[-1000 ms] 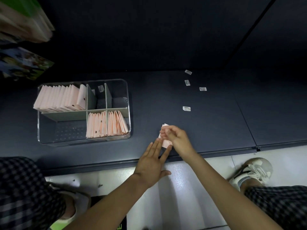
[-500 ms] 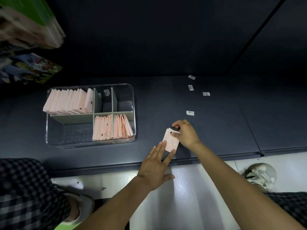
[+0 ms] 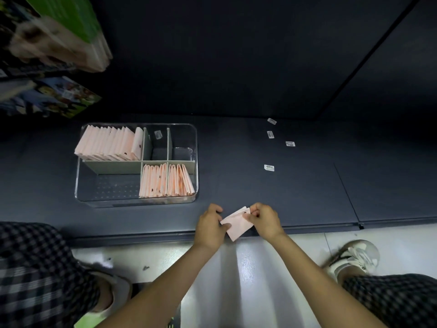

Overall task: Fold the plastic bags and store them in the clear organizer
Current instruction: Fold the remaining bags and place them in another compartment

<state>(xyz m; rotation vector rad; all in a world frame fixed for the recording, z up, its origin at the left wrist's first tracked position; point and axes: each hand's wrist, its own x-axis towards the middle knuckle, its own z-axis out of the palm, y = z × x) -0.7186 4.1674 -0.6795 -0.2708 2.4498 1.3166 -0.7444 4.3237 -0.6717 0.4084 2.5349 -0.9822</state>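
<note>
A small folded pink plastic bag (image 3: 237,224) is held between both hands over the front edge of the dark shelf. My left hand (image 3: 209,225) pinches its left side and my right hand (image 3: 263,219) pinches its upper right corner. The clear organizer (image 3: 136,201) stands to the left on the shelf. Its back left compartment holds several folded pink bags (image 3: 106,143), and two front right compartments hold more folded bags (image 3: 165,180). The front left compartment and the two back right ones hold no bags.
Several small white labels (image 3: 269,167) lie on the dark shelf (image 3: 295,197) to the right. Packaged goods (image 3: 54,43) hang at the upper left. Below the shelf edge is a pale floor, with my checked trousers and a shoe (image 3: 354,254).
My left hand went from lying flat beside the bag to pinching it. Both hands now hold the bag, which has shifted nearer the shelf's front edge.
</note>
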